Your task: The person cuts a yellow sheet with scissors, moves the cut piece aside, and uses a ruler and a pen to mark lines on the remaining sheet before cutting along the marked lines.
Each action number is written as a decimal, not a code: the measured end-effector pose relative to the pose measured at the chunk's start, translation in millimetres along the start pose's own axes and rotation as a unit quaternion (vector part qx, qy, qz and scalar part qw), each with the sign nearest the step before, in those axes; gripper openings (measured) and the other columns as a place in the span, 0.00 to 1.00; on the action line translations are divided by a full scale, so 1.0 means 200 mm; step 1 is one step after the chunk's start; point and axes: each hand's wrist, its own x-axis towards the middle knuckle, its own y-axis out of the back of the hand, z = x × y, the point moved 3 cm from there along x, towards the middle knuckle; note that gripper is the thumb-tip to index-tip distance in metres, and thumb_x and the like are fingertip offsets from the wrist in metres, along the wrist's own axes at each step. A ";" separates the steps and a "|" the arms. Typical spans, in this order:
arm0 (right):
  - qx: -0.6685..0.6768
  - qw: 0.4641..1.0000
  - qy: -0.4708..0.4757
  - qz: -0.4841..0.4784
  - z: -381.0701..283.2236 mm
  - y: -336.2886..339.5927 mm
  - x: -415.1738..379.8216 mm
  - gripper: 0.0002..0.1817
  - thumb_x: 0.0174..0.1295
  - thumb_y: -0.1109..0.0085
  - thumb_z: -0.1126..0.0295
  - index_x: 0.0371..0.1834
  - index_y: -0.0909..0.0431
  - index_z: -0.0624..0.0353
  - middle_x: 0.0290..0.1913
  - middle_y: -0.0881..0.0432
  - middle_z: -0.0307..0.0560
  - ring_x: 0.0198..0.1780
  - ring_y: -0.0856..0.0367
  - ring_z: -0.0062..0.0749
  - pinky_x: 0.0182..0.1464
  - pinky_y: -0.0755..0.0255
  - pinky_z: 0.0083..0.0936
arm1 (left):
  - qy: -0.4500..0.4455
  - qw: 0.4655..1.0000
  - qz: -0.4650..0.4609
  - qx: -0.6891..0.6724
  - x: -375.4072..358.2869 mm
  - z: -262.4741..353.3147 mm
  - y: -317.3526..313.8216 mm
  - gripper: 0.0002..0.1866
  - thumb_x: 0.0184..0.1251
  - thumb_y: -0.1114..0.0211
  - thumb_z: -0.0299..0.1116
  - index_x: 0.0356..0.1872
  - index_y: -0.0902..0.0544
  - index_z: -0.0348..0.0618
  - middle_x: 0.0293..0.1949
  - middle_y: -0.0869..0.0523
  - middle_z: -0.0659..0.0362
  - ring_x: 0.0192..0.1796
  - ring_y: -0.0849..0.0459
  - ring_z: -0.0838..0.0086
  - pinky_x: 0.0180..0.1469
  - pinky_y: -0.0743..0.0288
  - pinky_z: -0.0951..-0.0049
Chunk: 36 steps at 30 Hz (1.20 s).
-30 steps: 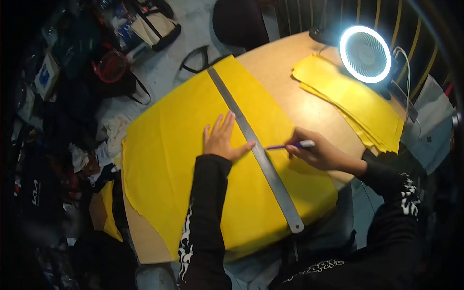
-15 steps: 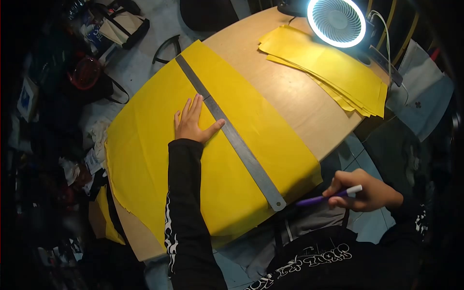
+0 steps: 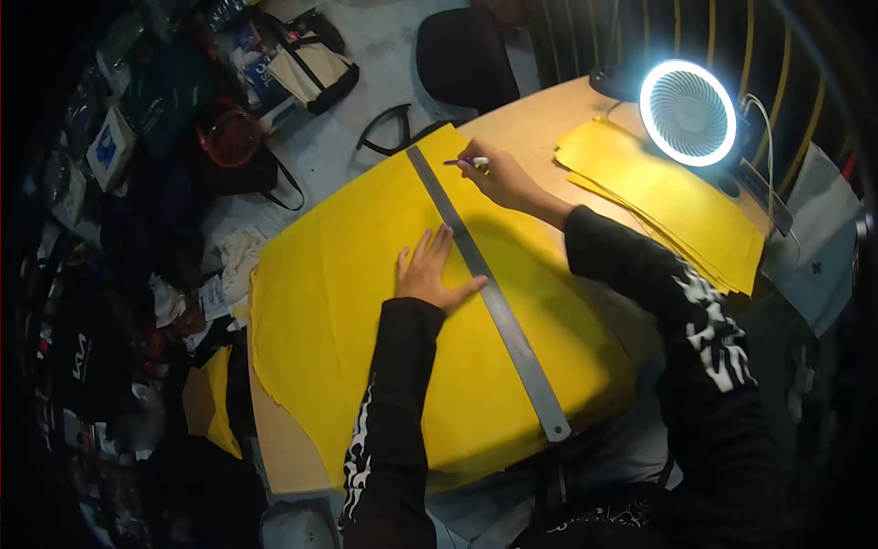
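A large yellow sheet [image 3: 329,302] covers much of the wooden table, with a long metal ruler [image 3: 503,316] lying diagonally across it. My left hand [image 3: 432,270] lies spread on the sheet, its fingertips and thumb at the ruler's left edge. Near the ruler's far end, my right hand [image 3: 494,174] is closed around a purple pen [image 3: 476,161] with a white end. The pen's tip points left, just right of the ruler; whether it touches the sheet I cannot tell.
Several cut yellow sheets [image 3: 668,197] are stacked on the table [image 3: 540,101] at the right. Behind them stands a lit ring-shaped fan [image 3: 688,113]. A dark chair [image 3: 466,57] is beyond the table, and bags and clutter lie on the floor at left.
My right hand has moved with the pen from beyond the sheet's near right edge to the ruler's far end. The view has shifted; my left hand stays on the sheet beside the ruler.
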 end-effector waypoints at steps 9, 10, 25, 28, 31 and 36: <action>0.000 0.998 -0.038 0.046 0.40 -0.30 0.32 0.09 0.68 0.41 0.71 0.43 0.27 0.66 0.42 0.16 0.62 0.43 0.16 0.54 0.45 0.24 0.38 | 0.006 1.000 -0.011 0.001 0.00 0.00 0.01 0.54 0.52 0.40 0.71 0.75 0.40 0.44 0.76 0.39 0.54 0.79 0.46 0.64 0.76 0.57 0.49; -0.012 0.997 -0.036 0.062 0.43 -0.32 0.32 0.09 0.68 0.41 0.71 0.43 0.27 0.65 0.41 0.16 0.61 0.43 0.16 0.53 0.45 0.24 0.37 | 0.006 1.000 -0.012 -0.003 0.00 0.00 0.01 0.54 0.53 0.39 0.71 0.74 0.40 0.44 0.76 0.40 0.54 0.79 0.47 0.64 0.75 0.57 0.48; 0.013 0.994 -0.102 -0.047 0.42 -0.27 0.26 0.07 0.72 0.46 0.69 0.43 0.28 0.63 0.35 0.17 0.47 0.33 0.21 0.25 0.37 0.28 0.24 | 0.024 0.999 -0.021 -0.009 -0.01 -0.01 0.00 0.56 0.52 0.42 0.75 0.75 0.41 0.46 0.76 0.41 0.56 0.79 0.49 0.66 0.76 0.61 0.46; 0.005 0.993 -0.084 -0.084 0.26 -0.14 0.05 0.07 0.72 0.45 0.71 0.43 0.27 0.64 0.34 0.17 0.48 0.34 0.21 0.29 0.37 0.28 0.26 | 0.019 1.000 -0.009 -0.006 -0.01 0.00 0.01 0.55 0.52 0.42 0.75 0.75 0.40 0.46 0.76 0.40 0.56 0.79 0.48 0.66 0.76 0.59 0.46; -0.032 0.990 -0.046 -0.126 -0.04 0.05 -0.32 0.06 0.70 0.45 0.72 0.41 0.27 0.64 0.33 0.17 0.48 0.35 0.20 0.32 0.40 0.27 0.28 | 0.014 1.000 -0.007 -0.004 -0.01 0.00 0.00 0.55 0.51 0.42 0.76 0.74 0.39 0.45 0.76 0.39 0.56 0.79 0.47 0.65 0.76 0.58 0.46; -0.053 0.975 -0.083 -0.200 -0.63 0.34 -0.99 0.04 0.66 0.40 0.75 0.39 0.25 0.61 0.33 0.17 0.49 0.36 0.17 0.37 0.42 0.26 0.29 | 0.018 1.000 -0.019 0.009 0.00 -0.01 0.00 0.56 0.51 0.43 0.76 0.75 0.40 0.46 0.76 0.40 0.56 0.79 0.47 0.65 0.76 0.58 0.48</action>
